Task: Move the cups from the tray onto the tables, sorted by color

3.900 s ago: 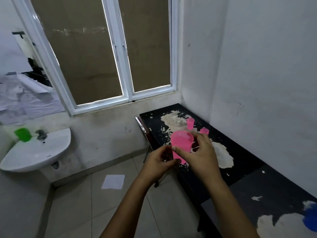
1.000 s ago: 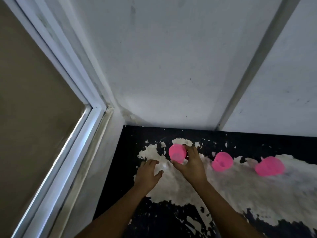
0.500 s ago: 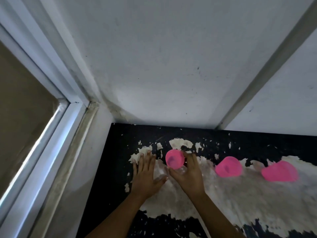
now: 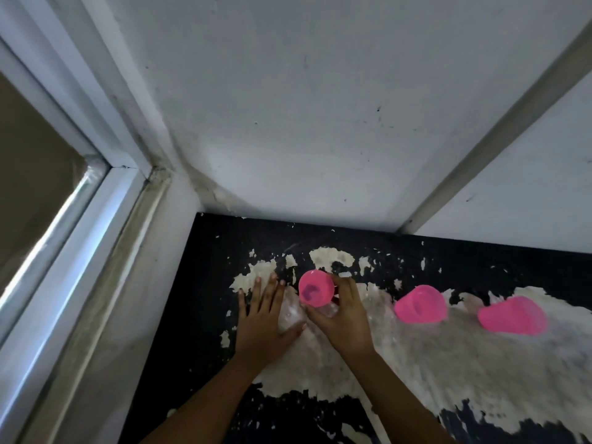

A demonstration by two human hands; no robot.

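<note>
My right hand (image 4: pixel 342 318) grips a pink cup (image 4: pixel 316 288) on the table (image 4: pixel 205 283); left hand (image 4: pixel 264 318) lies flat, fingers spread.

Pink cups: three in all, in a row across the worktop (image 4: pixel 416 257) parallel to its back edge; first pink cup (image 4: pixel 315 288) nearest the back left corner; second pink cup (image 4: pixel 420 304) in the middle of the row; third pink cup (image 4: pixel 512 315) toward the right edge. Hands: two; left hand (image 4: pixel 262 322) and right hand (image 4: pixel 344 318), both over the worktop's left part. Worktops: one, black with pale peeled patches. Windows: one (image 4: pixel 48 193), beyond the left edge.
</note>
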